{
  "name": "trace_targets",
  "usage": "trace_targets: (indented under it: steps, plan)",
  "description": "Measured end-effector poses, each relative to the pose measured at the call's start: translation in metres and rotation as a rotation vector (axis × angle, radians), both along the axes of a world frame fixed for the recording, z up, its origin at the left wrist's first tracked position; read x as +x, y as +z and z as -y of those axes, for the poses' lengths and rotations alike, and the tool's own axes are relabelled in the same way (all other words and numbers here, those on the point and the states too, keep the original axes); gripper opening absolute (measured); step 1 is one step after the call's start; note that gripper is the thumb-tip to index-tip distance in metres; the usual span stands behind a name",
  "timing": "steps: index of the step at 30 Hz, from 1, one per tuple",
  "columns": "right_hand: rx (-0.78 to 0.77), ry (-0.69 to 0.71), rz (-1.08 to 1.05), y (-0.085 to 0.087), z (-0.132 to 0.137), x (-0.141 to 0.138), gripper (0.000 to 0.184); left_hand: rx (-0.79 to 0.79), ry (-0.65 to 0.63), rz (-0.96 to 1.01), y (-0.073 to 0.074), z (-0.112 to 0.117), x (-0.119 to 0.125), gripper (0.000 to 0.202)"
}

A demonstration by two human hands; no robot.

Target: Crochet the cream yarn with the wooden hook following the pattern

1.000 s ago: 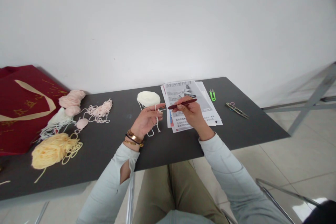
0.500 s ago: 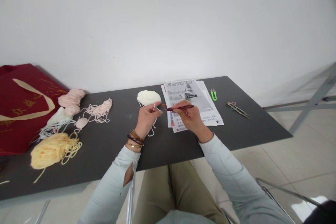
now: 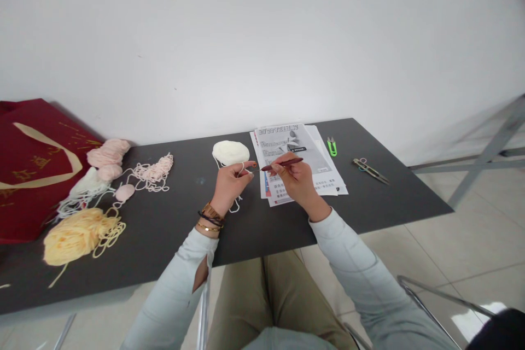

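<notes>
Head view: the dark table (image 3: 254, 229) has bare surface on the near side of both hands, down to its front edge, while its far edge meets the white wall just beyond the cream yarn ball (image 3: 231, 152). To the right of the grip lie the printed sheets (image 3: 311, 167), then green snips (image 3: 331, 146) and small scissors (image 3: 369, 169), well apart. The left hand (image 3: 229, 185) pinches a cream yarn strand (image 3: 237, 203), fingers closed on it; the strand hangs below the hand and runs up to the ball just beyond. The right hand (image 3: 296, 178) is clenched around the crochet hook (image 3: 283, 164) (dark red, slim), whose tip points left and nearly meets the left fingertips (image 3: 250, 165). Far left sit yellow yarn (image 3: 76, 235) and pink yarn (image 3: 109, 156).
</notes>
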State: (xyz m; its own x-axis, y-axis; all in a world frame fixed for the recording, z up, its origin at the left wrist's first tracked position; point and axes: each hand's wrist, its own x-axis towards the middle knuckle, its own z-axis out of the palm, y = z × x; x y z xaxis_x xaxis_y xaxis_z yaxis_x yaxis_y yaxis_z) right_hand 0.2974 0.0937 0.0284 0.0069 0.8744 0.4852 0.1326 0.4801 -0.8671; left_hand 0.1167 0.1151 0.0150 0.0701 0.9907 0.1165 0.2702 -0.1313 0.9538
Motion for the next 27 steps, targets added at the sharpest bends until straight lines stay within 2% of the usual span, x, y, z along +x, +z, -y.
trace_targets:
  steps: [2,7,11,14,20,24,27]
  plan:
    - [-0.012,-0.009,-0.013,0.0,-0.001,0.001,0.017,0.022,-0.011,-0.042,0.003,0.001,0.001,0.026]
    - [-0.061,-0.014,-0.093,-0.001,-0.002,0.001,0.018,0.081,-0.017,-0.105,0.012,0.005,0.002,0.026]
    - [-0.079,-0.017,-0.107,0.001,-0.003,0.002,0.019,0.079,-0.063,-0.074,0.015,0.005,0.002,0.008]
    - [-0.119,-0.016,-0.152,0.004,-0.005,0.004,0.022,0.042,-0.119,-0.006,0.015,0.005,0.0,0.005]
    - [-0.343,0.023,-0.448,0.004,-0.014,0.005,0.029,-0.101,-0.25,0.206,0.013,0.007,-0.002,0.04]
    - [-0.558,0.039,-0.624,0.001,-0.018,0.003,0.029,-0.147,-0.287,0.348,0.009,0.008,-0.001,0.04]
    - [-0.612,0.054,-0.653,0.002,-0.018,0.003,0.028,-0.182,-0.302,0.43,0.008,0.008,0.001,0.037]
